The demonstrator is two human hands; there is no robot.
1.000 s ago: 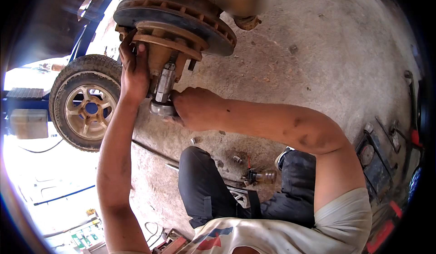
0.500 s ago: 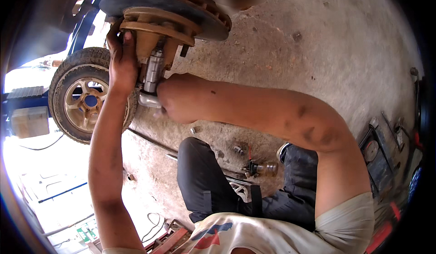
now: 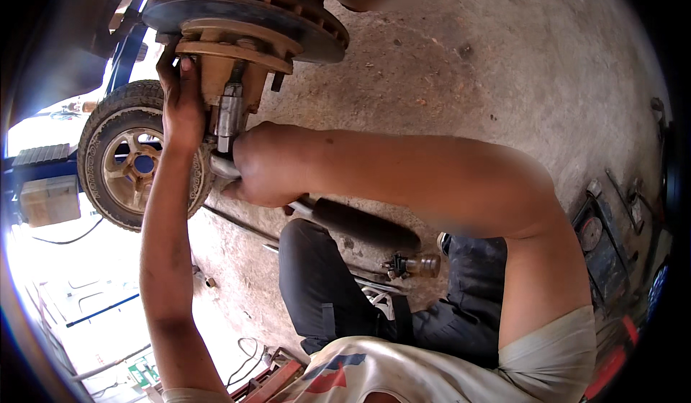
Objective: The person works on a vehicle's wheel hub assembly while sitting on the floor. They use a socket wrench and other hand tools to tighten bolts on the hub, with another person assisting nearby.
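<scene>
At the upper left a rusty wheel hub (image 3: 216, 68) hangs below a brake disc (image 3: 237, 10). My left hand (image 3: 181, 108) grips the hub's left side, thumb against its flange and fingers partly hidden behind it. A chrome socket (image 3: 229, 118) sits over a threaded stud under the hub. Below the socket, a bent metal elbow leads to a socket wrench (image 3: 367, 224) with a thick black grip, stretching right beneath my right forearm. My right hand (image 3: 270, 162) is closed round the wrench near the elbow; its fingers are mostly hidden from view.
A wheel with a tyre (image 3: 137, 154) stands behind my left forearm. On the concrete floor (image 3: 446, 72) lie a small jar-like part (image 3: 421, 265) and a long thin bar. Dark tools (image 3: 601, 237) lie at the right, and a red metal frame (image 3: 277, 374) is near my left knee.
The wrench's black grip has come into sight under my right forearm. My right hand has shifted slightly left and down, while the hub appears a little further left. My left hand stays on it.
</scene>
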